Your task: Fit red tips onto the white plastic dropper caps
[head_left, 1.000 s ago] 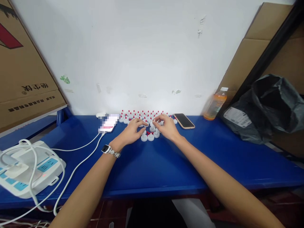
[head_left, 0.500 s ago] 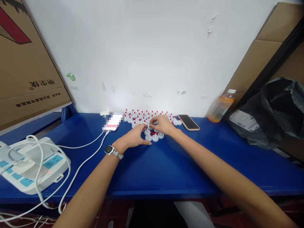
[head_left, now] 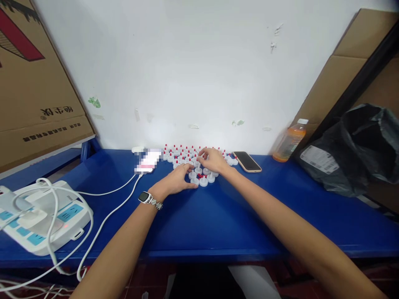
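A crowd of white nozzle caps (head_left: 171, 158), many with small red tips, stands on the blue table (head_left: 199, 220) against the wall. Nearest me are several white caps (head_left: 203, 181) without red tips, around a little heap of loose red tips (head_left: 202, 176). My left hand (head_left: 177, 178), wearing a watch (head_left: 144, 197), rests at the left of these front caps, thumb and fingers spread and nothing gripped. Over the middle of the group, my right hand (head_left: 213, 160) has thumb and fingers pinched together. Whatever is between them is too small to make out.
A phone (head_left: 247, 161) lies right of the caps, another phone (head_left: 149, 160) on a cable to the left. Further out are a power strip (head_left: 77, 224) with white cables, an orange drink bottle (head_left: 289, 141), a black plastic bag (head_left: 346, 166) and a cardboard box (head_left: 40, 83).
My right hand has risen slightly and moved back from the front caps, uncovering a white cap between my hands. My left hand has barely shifted.
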Demonstrator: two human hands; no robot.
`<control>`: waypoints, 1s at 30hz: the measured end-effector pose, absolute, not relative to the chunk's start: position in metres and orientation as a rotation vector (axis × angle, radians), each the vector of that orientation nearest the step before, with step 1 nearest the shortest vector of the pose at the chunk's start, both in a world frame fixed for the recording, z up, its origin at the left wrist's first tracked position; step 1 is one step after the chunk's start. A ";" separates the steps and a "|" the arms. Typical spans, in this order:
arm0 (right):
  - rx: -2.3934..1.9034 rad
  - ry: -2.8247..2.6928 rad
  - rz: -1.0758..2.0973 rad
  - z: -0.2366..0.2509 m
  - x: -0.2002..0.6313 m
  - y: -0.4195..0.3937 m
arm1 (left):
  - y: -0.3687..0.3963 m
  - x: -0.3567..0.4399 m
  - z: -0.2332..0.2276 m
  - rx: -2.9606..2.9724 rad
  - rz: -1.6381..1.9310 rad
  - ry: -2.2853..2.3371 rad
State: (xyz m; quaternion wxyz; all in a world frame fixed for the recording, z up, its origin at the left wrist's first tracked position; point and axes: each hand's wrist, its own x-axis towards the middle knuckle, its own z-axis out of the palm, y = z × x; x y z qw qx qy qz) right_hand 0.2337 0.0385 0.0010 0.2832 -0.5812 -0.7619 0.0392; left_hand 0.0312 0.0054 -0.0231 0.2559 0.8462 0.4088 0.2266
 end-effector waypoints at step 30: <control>-1.044 -1.983 0.282 0.017 0.242 -0.043 | -0.015 0.070 0.014 2.870 0.988 1.031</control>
